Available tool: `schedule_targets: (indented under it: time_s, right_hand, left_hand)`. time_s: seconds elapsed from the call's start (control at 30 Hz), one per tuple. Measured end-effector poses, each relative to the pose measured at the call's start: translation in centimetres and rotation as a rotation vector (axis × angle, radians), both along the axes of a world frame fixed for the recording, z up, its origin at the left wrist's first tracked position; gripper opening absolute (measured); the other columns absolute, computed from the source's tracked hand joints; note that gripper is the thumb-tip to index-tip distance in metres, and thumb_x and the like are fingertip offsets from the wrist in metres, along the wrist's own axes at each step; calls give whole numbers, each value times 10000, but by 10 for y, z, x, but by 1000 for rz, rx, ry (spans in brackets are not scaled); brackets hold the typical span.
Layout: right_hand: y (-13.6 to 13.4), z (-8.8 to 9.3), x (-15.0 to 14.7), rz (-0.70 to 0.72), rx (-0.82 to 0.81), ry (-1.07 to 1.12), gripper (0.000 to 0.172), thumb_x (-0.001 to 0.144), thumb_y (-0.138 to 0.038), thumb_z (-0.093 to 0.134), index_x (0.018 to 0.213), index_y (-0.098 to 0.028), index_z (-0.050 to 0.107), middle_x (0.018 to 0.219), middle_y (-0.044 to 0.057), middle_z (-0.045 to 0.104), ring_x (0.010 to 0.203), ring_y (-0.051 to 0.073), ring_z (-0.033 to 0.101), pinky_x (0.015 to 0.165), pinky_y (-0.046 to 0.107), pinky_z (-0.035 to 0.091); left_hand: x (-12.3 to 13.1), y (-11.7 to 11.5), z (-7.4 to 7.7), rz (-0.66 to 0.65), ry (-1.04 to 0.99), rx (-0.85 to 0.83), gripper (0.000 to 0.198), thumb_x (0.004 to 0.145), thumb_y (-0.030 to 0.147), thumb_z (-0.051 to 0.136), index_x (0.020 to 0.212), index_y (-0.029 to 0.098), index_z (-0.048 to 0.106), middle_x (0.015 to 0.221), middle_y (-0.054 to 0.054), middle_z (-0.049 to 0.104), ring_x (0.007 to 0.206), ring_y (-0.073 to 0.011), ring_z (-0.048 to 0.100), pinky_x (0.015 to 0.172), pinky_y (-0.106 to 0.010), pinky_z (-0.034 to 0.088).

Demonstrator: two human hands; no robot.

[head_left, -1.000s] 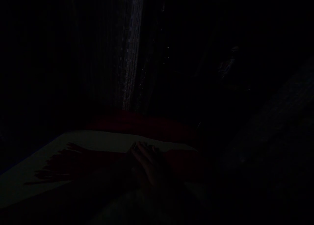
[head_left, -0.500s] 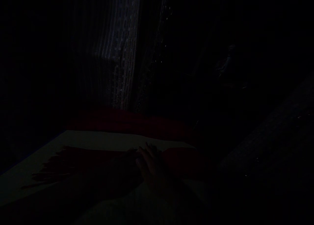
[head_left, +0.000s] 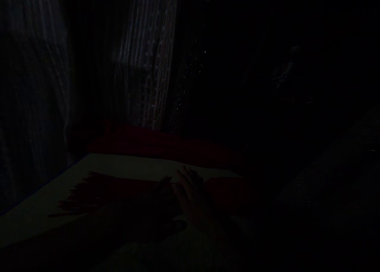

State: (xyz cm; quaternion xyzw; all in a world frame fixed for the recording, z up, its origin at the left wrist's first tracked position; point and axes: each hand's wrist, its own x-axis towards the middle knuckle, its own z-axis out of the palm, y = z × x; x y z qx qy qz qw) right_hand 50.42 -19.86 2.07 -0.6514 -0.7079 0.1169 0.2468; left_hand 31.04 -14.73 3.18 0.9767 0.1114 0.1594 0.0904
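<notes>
Left hand (head_left: 151,208) spread wider; pale margin (head_left: 139,166) beyond fringed red cloth (head_left: 115,189).

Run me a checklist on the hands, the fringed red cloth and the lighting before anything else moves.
1. Lighting bright enough to see detail: not ok, the view is very dark.
2. Fringed red cloth laid on the pale surface: ok.
3. Fringe free of the hands: ok, its strands lie toward the picture's left.
4. Other red fabric apart from the cloth: ok where visible, a pale strip separates them left of the hands.
5. Left hand grip: cannot tell, it is over the cloth in deep shadow.
6. Right hand grip: cannot tell, fingertips are too dark.
</notes>
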Motion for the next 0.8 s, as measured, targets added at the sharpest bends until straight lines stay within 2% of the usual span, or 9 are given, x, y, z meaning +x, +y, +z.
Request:
schedule_targets:
  time_s: [0.07, 0.13, 0.23, 0.33, 0.43, 0.57, 0.7, 0.8]
  right_hand:
    - [3, -3, 5, -26, -7, 21, 773, 1045, -691, 242, 1590, -179, 438, 1670, 103, 273, 1572, 356, 214, 1271, 671, 166]
    - [4, -5, 10, -20, 5, 40, 706, 1062, -641, 259, 1580, -203, 455, 1664, 82, 296, 1571, 319, 238, 1284, 617, 210]
    - [4, -4, 9, -20, 31, 3, 695, 1077, -587, 232, 1605, -175, 415, 1677, 59, 254, 1575, 306, 227, 1292, 586, 229]
    - [1, -6, 4, 22, 29, -224, 710, 1082, -532, 226, 1607, -83, 386, 1679, 93, 200, 1569, 355, 217, 1288, 628, 188]
    - [-2, -14, 2, 53, 38, -387, 695, 1085, -513, 235, 1596, -71, 401, 1663, 104, 225, 1559, 347, 253, 1287, 613, 212]
    - [-3, -23, 5, -6, 90, -472, 698, 1091, -528, 197, 1593, -93, 411, 1653, 89, 261, 1539, 336, 310, 1260, 618, 284]
    - [-4, -15, 2, 7, 246, -549, 707, 1093, -549, 171, 1589, -110, 418, 1662, 72, 240, 1530, 332, 332, 1225, 643, 330]
    - [-10, -12, -2, 113, 380, -554, 635, 1111, -451, 189, 1581, -84, 408, 1654, 66, 270, 1537, 269, 332, 1234, 579, 362]
  left_hand:
    - [-3, 5, 6, -7, 26, 3, 456, 1074, 492, 447, 1527, 482, 490, 1529, 45, 577, 1501, -237, 435, 1285, -425, 230]
    - [-11, 16, 13, 1, 53, 3, 481, 1077, 507, 439, 1556, 474, 446, 1592, 37, 504, 1530, -247, 390, 1283, -448, 236]
    - [-29, 30, 17, 151, 128, -26, 560, 1090, 538, 385, 1632, 422, 304, 1688, 5, 330, 1585, -292, 267, 1284, -556, 189]
    - [-42, 33, 10, 296, 214, -36, 595, 1100, 567, 309, 1653, 350, 269, 1709, -29, 249, 1597, -319, 213, 1280, -616, 144]
    - [-44, 28, 2, 290, 233, 3, 615, 1101, 557, 312, 1653, 289, 291, 1704, -54, 236, 1597, -319, 202, 1290, -591, 142]
    - [-38, 26, 5, 294, 259, 7, 614, 1102, 521, 332, 1656, 261, 282, 1709, -58, 219, 1603, -325, 175, 1286, -611, 137]
    - [-33, 22, 12, 309, 252, -20, 640, 1102, 544, 304, 1666, 246, 251, 1718, -64, 193, 1611, -335, 137, 1276, -655, 98]
    - [-30, 10, 11, 290, 160, 30, 617, 1106, 490, 323, 1669, 250, 247, 1725, -62, 205, 1614, -324, 139, 1289, -632, 34]
